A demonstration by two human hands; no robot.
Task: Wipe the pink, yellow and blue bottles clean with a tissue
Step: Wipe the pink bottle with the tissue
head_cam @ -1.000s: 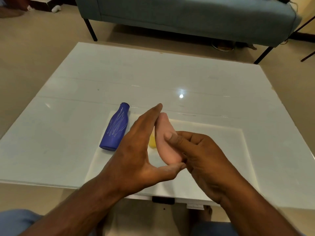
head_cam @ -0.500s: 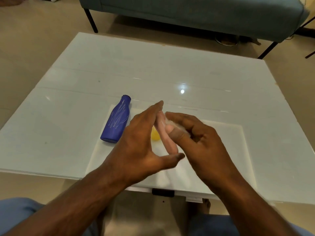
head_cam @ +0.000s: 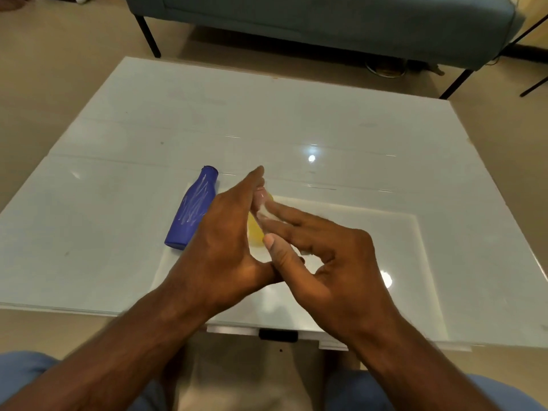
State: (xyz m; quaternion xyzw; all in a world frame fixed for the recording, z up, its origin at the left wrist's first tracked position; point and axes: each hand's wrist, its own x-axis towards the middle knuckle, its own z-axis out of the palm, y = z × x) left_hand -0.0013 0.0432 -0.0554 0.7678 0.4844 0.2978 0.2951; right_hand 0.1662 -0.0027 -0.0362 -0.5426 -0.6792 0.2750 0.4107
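Observation:
My left hand (head_cam: 225,247) holds the pink bottle (head_cam: 261,195) upright above the table; only its pink top shows between my fingers. My right hand (head_cam: 323,262) lies against the bottle's right side, fingers stretched along it, with a blurred white tissue (head_cam: 267,215) under the fingertips. The yellow bottle (head_cam: 255,232) lies on the table behind my hands, mostly hidden. The blue bottle (head_cam: 192,209), streaked with white marks, lies on its side to the left, neck pointing away from me.
The white glossy table (head_cam: 326,129) has a paler rectangular panel (head_cam: 400,262) under my hands. A teal sofa (head_cam: 326,22) on black legs stands beyond the far edge. My knees in blue cloth show at the bottom corners.
The pink bottle has turned edge-on and is now almost hidden between my hands. My right hand has opened its fingers and slid up along the bottle. The blue bottle has not moved.

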